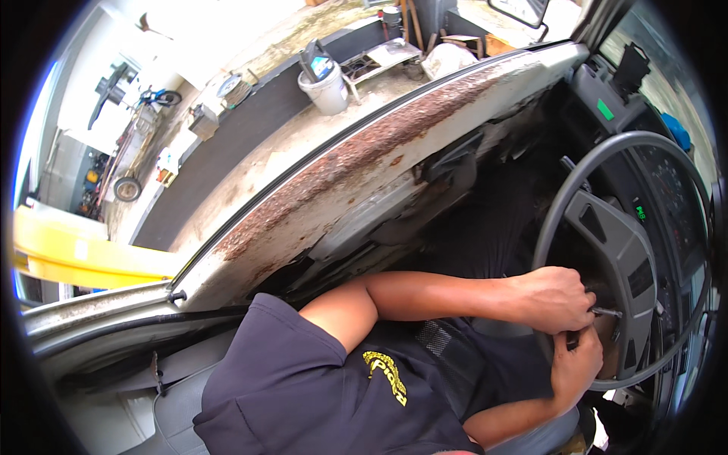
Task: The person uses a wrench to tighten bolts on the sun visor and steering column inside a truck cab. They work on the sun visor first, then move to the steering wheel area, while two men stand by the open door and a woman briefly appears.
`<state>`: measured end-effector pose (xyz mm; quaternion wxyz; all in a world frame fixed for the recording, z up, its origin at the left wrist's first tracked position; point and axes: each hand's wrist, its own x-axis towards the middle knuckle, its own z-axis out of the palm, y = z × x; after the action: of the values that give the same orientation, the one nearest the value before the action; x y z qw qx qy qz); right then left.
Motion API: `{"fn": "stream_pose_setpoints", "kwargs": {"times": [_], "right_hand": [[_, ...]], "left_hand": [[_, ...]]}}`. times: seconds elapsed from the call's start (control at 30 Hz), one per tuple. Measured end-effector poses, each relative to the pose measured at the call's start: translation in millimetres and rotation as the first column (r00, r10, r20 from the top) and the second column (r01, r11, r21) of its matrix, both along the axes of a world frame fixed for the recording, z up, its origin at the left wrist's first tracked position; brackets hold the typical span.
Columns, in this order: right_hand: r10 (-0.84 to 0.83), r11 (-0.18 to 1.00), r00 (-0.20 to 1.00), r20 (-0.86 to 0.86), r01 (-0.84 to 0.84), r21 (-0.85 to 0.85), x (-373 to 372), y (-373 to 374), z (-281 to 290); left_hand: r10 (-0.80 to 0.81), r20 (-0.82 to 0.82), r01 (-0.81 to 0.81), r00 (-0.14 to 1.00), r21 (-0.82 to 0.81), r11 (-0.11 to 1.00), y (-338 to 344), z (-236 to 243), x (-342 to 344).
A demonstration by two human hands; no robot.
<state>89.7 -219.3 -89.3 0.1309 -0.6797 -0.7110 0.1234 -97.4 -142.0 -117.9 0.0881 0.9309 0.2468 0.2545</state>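
Observation:
I sit in a vehicle seat, turned toward the grey steering wheel point(599, 227) on the right. My left hand point(552, 299) reaches across from my shoulder and is closed around a thin metal tool point(607, 312) whose tip points at the wheel's hub point(626, 280). Just below it, my right hand point(578, 365) comes up from the lower edge. Its fingers pinch a small dark part point(572, 341) beside the hub. The two hands nearly touch. What lies behind the hands on the column is hidden.
A rusty white door frame point(364, 159) runs diagonally across the view. Outside it are a concrete floor, a white bucket point(327, 87), a metal rack point(383, 59) and a yellow lift arm point(83, 254). The instrument panel point(671, 189) sits behind the wheel.

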Motion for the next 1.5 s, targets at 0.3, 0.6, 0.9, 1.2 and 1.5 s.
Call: {"fn": "stream_pose_setpoints", "kwargs": {"times": [0.3,0.6,0.9,1.2,1.5], "right_hand": [[0.015,0.998,0.999,0.035,-0.017,0.064,-1.9,-1.0,1.1],[-0.023,0.997,1.0,-0.001,0.023,0.078,-9.7,-1.8,9.9],[0.016,0.999,0.997,0.073,-0.019,0.035,1.3,-1.6,12.4],[0.047,0.999,0.997,0.068,-0.048,0.014,5.7,-3.3,6.8],[0.041,0.997,0.997,0.063,-0.045,0.067,7.1,-6.5,3.0]], "left_hand": [[-0.006,-0.053,0.005,0.999,-0.013,1.0,1.5,0.3,-1.2],[-0.012,-0.105,0.015,0.994,0.023,1.0,0.6,9.9,-3.8],[0.007,-0.148,-0.009,0.989,-0.013,1.0,-0.6,18.8,-2.4],[0.014,-0.16,-0.015,0.987,-0.007,1.0,-1.4,19.7,-1.0],[0.009,-0.142,-0.004,0.99,0.036,0.999,-1.3,20.7,-0.5]]}}
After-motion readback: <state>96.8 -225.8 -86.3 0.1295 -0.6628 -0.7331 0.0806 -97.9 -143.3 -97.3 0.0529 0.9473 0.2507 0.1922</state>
